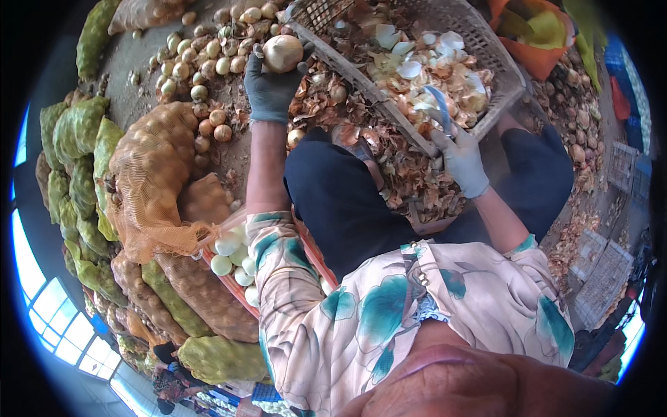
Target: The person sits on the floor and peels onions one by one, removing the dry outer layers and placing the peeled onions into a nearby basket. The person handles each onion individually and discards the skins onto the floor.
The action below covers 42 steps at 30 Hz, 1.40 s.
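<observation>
My left hand [272, 94], in a grey glove, holds a large pale onion [283, 53] beside the near left edge of a plastic crate. My gloved right hand [462, 159] grips a small knife [441, 107], its blade reaching over the crate [359, 78]. Inside the crate lie onion skins and pale peeled layers [448, 62]. Brown dry skins [411, 172] cover the ground between my legs.
Loose onions [208, 57] lie on the floor ahead to the left. Full mesh sacks [151, 151] are piled at my left. A red crate [239, 294] by my left elbow holds peeled onions [227, 243]. An orange container [536, 41] stands ahead right. People [169, 378] are behind left.
</observation>
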{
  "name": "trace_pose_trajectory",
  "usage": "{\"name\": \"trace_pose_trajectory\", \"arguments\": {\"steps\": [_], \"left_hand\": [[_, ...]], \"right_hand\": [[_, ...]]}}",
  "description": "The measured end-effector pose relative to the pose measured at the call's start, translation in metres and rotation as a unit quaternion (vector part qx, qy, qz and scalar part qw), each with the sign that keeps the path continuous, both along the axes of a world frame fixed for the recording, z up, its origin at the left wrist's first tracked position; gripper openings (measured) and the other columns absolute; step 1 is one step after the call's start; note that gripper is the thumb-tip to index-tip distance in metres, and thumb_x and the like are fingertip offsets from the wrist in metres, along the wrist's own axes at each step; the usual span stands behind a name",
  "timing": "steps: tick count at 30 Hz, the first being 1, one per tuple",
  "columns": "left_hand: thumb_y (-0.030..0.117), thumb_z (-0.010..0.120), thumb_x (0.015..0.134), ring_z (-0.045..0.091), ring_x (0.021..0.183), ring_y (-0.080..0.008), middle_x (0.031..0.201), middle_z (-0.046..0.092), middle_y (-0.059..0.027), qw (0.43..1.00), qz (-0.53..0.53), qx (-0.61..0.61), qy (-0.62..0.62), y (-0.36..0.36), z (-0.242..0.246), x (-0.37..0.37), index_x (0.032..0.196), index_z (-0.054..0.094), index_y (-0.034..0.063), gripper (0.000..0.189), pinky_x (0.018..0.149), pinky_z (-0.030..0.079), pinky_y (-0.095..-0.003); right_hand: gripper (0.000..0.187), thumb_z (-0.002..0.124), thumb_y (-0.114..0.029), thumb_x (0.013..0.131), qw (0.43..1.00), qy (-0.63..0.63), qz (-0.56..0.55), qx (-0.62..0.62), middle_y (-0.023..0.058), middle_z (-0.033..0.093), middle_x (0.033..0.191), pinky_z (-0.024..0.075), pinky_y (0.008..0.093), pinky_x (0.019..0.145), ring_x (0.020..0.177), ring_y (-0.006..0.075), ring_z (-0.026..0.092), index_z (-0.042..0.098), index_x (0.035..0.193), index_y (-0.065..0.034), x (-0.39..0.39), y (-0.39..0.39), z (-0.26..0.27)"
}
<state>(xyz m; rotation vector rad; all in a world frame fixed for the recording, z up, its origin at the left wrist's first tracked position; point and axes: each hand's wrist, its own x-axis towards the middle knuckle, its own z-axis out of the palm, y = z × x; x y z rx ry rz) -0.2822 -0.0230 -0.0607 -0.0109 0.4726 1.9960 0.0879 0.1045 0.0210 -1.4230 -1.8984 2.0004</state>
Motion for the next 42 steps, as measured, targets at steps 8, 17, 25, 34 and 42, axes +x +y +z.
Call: {"name": "trace_pose_trajectory", "arguments": {"steps": [8, 17, 25, 34, 42], "left_hand": [[0.020, 0.066, 0.094, 0.062, 0.117, -0.0387, 0.124, 0.061, -0.0233, 0.706, -0.028, -0.233, 0.668, 0.008, 0.146, 0.119, 0.124, 0.054, -0.0100, 0.044, 0.094, 0.057, -0.0536], [0.007, 0.066, 0.093, 0.066, 0.106, -0.0299, 0.120, 0.062, -0.0212, 0.964, -0.020, -0.140, 0.227, 0.011, 0.135, 0.230, 0.128, 0.050, -0.0138, 0.044, 0.089, 0.060, -0.0444], [0.007, 0.067, 0.092, 0.067, 0.104, -0.0287, 0.119, 0.063, -0.0199, 0.960, 0.005, -0.162, 0.226, 0.020, 0.119, 0.252, 0.127, 0.052, -0.0131, 0.043, 0.089, 0.059, -0.0414], [0.015, 0.064, 0.095, 0.068, 0.103, -0.0313, 0.115, 0.065, -0.0203, 0.971, -0.059, -0.139, 0.185, 0.020, 0.110, 0.252, 0.122, 0.056, -0.0131, 0.039, 0.085, 0.060, -0.0464], [0.013, 0.061, 0.093, 0.066, 0.106, -0.0302, 0.115, 0.064, -0.0185, 0.969, -0.067, -0.163, 0.175, 0.018, 0.098, 0.255, 0.122, 0.056, -0.0154, 0.041, 0.087, 0.059, -0.0438]], "right_hand": [[0.044, 0.061, -0.021, 0.097, 0.885, 0.189, 0.086, 0.416, 0.0191, 0.067, 0.082, 0.0556, 0.0387, 0.068, 0.072, 0.0294, 0.069, 0.056, 0.138, -0.0061, -0.010, -0.015, 0.047], [0.067, 0.066, -0.021, 0.085, 0.780, 0.096, 0.109, 0.608, 0.0145, 0.067, 0.073, 0.0515, 0.0393, 0.053, 0.057, 0.0289, 0.065, 0.046, 0.142, 0.0070, -0.003, -0.016, 0.047], [0.074, 0.063, -0.011, 0.078, 0.720, 0.018, 0.117, 0.684, 0.0108, 0.064, 0.072, 0.0477, 0.0390, 0.054, 0.057, 0.0266, 0.062, 0.041, 0.145, 0.0097, 0.010, -0.014, 0.026], [0.069, 0.062, -0.011, 0.079, 0.697, 0.017, 0.124, 0.706, 0.0090, 0.058, 0.070, 0.0450, 0.0395, 0.054, 0.056, 0.0258, 0.057, 0.047, 0.144, 0.0034, 0.035, -0.008, 0.007], [0.060, 0.058, -0.016, 0.083, 0.622, 0.039, 0.115, 0.773, 0.0048, 0.055, 0.064, 0.0441, 0.0370, 0.051, 0.052, 0.0214, 0.055, 0.053, 0.139, 0.0040, 0.027, 0.007, -0.003]]}}
